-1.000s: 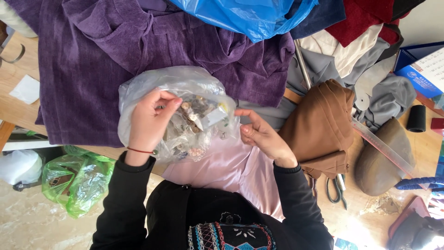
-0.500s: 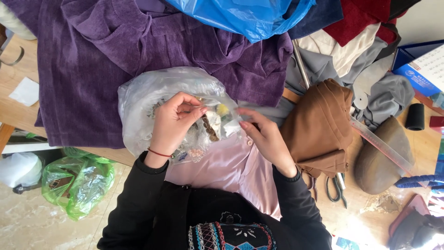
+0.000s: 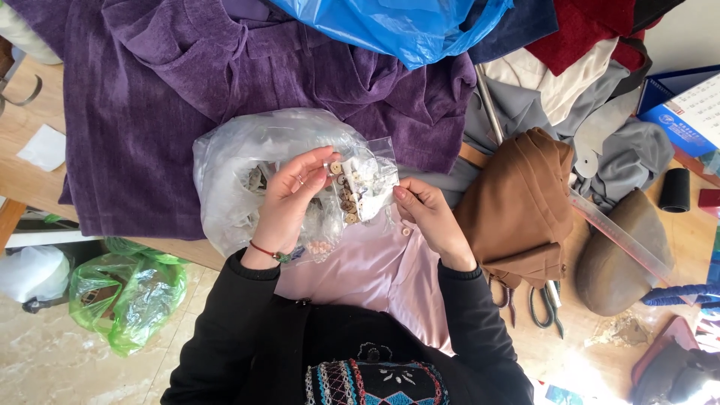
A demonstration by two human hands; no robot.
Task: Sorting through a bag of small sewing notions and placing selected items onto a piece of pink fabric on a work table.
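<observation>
Small clear pouch of buttons: held up between both hands above the middle of the counter's near edge, over a pale pink garment that drapes off that edge toward the person. Left hand is closed on the pouch's left side, thumb and fingertips pinching the plastic beside a column of brown, wood-coloured buttons visible inside. Right hand is pinched on the pouch's right lower corner. The two hands are apart, one at each side of the pouch.

Large clear plastic bag lies directly behind and under the left hand, on a purple velvet cloth covering the far left part of the counter. Contents of the large bag are too blurred to identify. Blue plastic bag sits at the far edge. Brown folded garment lies just right of the right hand, with scissors at its near end and a clear ruler beside it. Green plastic bag rests on the floor at the left.
</observation>
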